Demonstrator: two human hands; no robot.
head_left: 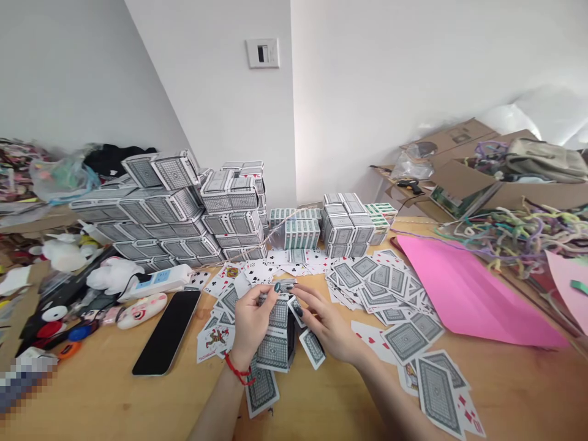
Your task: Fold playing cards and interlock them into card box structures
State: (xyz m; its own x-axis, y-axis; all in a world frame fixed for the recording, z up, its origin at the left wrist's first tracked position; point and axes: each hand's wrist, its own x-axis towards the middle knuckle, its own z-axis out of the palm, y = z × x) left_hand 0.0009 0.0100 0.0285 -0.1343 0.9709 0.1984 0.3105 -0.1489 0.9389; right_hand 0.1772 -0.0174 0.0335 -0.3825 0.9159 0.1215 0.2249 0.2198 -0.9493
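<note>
A block built of folded playing cards [272,350] stands on the table in front of me, patterned backs outward. My left hand [252,315] grips its upper left side, thumb near the top edge. At its right my right hand [328,324] pinches a single playing card [295,306] between thumb and fingers, close against the block. Just below that hand another card [313,348] stands tilted beside the block. One more card [263,392] lies face down under the block's near end. My fingers partly hide the block's top.
Tall stacks of similar card blocks [160,211] stand at the back left, with shorter stacks [348,225] at back centre. Loose cards [381,278] spread on the right beside a pink sheet [473,294]. A phone [166,332] and a power strip [160,280] lie on the left.
</note>
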